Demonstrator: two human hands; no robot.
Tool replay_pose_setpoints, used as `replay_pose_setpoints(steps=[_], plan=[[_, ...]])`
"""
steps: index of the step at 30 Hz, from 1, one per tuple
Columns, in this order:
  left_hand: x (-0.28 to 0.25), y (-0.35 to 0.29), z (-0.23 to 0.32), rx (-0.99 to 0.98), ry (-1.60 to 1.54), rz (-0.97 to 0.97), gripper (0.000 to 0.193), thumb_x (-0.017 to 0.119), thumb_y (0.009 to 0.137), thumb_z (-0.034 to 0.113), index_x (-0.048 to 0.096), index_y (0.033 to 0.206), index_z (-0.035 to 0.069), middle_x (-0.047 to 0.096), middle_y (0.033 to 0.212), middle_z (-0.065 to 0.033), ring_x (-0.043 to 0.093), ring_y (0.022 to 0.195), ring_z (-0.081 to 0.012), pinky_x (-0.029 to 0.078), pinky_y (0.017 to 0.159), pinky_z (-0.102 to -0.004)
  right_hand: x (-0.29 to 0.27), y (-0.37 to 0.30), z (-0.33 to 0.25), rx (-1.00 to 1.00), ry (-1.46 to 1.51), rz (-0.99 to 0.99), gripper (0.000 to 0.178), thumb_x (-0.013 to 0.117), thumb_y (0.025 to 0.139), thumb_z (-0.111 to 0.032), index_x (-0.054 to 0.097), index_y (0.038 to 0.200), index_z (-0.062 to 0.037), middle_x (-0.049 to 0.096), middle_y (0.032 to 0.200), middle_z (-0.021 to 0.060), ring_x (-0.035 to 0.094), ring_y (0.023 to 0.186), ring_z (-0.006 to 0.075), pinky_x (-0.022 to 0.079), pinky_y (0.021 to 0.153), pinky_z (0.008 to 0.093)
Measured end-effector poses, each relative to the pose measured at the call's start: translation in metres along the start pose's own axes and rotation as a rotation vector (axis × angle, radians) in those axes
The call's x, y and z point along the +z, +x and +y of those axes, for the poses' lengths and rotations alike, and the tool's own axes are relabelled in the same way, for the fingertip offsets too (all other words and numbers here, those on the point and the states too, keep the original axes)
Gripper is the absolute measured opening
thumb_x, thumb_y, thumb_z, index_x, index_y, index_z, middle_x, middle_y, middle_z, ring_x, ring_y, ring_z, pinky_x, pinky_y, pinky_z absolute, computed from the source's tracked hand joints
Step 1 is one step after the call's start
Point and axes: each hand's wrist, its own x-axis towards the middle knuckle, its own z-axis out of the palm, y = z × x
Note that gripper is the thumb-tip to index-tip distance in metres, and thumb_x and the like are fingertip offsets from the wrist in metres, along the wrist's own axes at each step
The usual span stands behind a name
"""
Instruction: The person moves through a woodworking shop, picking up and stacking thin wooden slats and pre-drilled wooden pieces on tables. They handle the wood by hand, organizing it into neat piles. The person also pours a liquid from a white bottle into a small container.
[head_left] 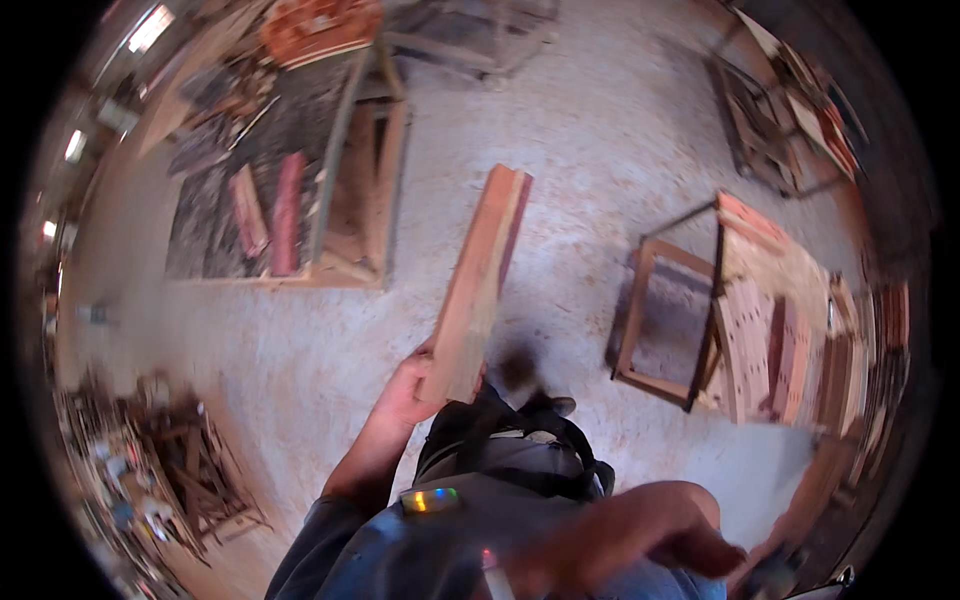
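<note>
My left hand (405, 388) grips the near end of a few long wooden pieces (470, 275), held together and pointing away from me. They are pale brown with a darker reddish strip along the right side. My fingers wrap round them from the left and underneath. The right arm bends across my body at the lower edge. My right hand (530, 570) is smeared by motion close to my chest, so its fingers cannot be made out. Beside it shows a thin whitish stick-like thing with a red tip (492, 570); whether the hand touches it is unclear.
At the far left stands a dark-topped workbench (215, 245) bearing reddish wood pieces (287, 215). On the right, a metal-framed table (718, 300) carries cut boards with holes (745, 345). A rack of scrap wood (190, 470) sits at the lower left. Another cart (760, 125) is at the far right.
</note>
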Motion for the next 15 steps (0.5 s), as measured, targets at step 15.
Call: replay_pose_setpoints(steps=[15], plan=[[-0.047, -0.043, 0.060, 0.244, 0.358, 0.203, 0.085, 0.070, 0.078, 0.025, 0.027, 0.147, -0.001, 0.047, 0.136, -0.0104, 0.044, 0.125, -0.0176, 0.034, 0.106, -0.0329, -0.218, 0.061, 0.134, 0.538, -0.178, 1.147, 0.045, 0.057, 0.095, -0.021, 0.045, 0.131, 0.0034, 0.060, 0.115, 0.0086, 0.058, 0.100, 0.0148, 0.049, 0.084, 0.0304]])
